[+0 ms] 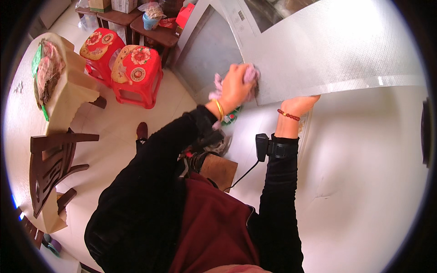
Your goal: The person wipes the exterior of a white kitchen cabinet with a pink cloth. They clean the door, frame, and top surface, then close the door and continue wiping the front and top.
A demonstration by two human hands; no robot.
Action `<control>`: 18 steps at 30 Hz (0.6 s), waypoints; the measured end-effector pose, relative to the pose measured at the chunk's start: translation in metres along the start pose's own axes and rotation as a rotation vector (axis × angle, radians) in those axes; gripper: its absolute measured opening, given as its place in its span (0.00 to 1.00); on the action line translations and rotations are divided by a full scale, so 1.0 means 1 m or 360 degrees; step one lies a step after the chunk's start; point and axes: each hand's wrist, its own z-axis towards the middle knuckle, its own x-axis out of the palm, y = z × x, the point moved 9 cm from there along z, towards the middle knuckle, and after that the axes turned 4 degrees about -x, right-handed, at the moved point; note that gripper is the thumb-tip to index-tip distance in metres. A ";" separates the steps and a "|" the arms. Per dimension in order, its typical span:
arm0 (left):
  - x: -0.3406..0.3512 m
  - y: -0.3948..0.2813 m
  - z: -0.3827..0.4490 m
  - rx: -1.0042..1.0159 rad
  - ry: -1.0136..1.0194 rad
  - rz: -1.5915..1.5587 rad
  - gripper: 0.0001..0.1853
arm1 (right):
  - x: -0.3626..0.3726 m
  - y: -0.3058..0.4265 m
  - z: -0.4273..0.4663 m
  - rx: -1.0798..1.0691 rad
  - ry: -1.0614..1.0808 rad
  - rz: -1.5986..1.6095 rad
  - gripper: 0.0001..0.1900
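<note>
My left hand (234,87), with a gold bangle at the wrist, grips a pinkish-purple cloth (252,75). It presses the cloth against the lower left corner of a large silver textured panel (324,58). Below the panel's lower edge, my right hand (300,104) reaches up behind it, a red bead bracelet on the wrist; its fingers are hidden. A greyish panel with a light frame (208,51) lies left of the silver one, beside a white strip with a small display and buttons (241,20).
Two red plastic stools (136,68) stand on the left, near dark wooden benches (160,34) bearing boxes and a blue tub. A cloth-covered table (68,99) and a dark wooden chair (51,167) are at the far left. A brown square surface (220,170) lies below my hands.
</note>
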 end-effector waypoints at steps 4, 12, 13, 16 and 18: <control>0.011 -0.015 -0.045 0.0238 0.0089 0.0016 0.24 | 0.008 -0.001 0.000 0.0014 0.0063 0.0147 0.24; 0.007 0.022 -0.015 0.0069 -0.0008 0.0000 0.21 | -0.003 -0.005 0.002 0.0002 -0.0007 0.0014 0.24; 0.009 0.036 -0.013 -0.0062 0.0042 0.0016 0.21 | -0.002 -0.006 0.002 0.0011 -0.0008 0.0046 0.25; 0.004 0.077 -0.016 -0.0415 0.0001 -0.0043 0.23 | 0.000 -0.012 0.001 0.0037 0.0030 0.0127 0.27; 0.007 0.097 -0.023 -0.0584 0.0008 -0.0321 0.22 | -0.001 -0.021 -0.006 0.0086 0.0038 0.0151 0.28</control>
